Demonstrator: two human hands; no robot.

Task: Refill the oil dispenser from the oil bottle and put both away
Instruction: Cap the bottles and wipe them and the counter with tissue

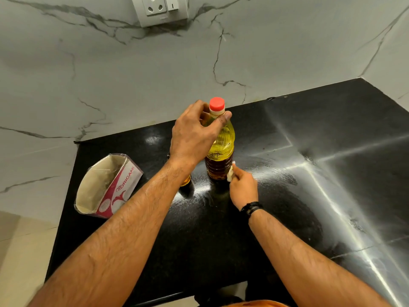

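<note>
A clear oil bottle (222,140) with yellow oil and a red cap (217,103) stands upright on the black counter (309,173). My left hand (192,134) grips its neck just below the cap. My right hand (242,187) pinches a small white tissue (230,173) against the bottle's lower side. The oil dispenser (186,180) is mostly hidden behind my left forearm; only a bit of amber glass shows to the left of the bottle.
An open tissue box (108,187), pink and white, lies on its side at the counter's left end. A marble wall rises behind with a power socket (159,7) at the top. The counter's left edge drops to the floor.
</note>
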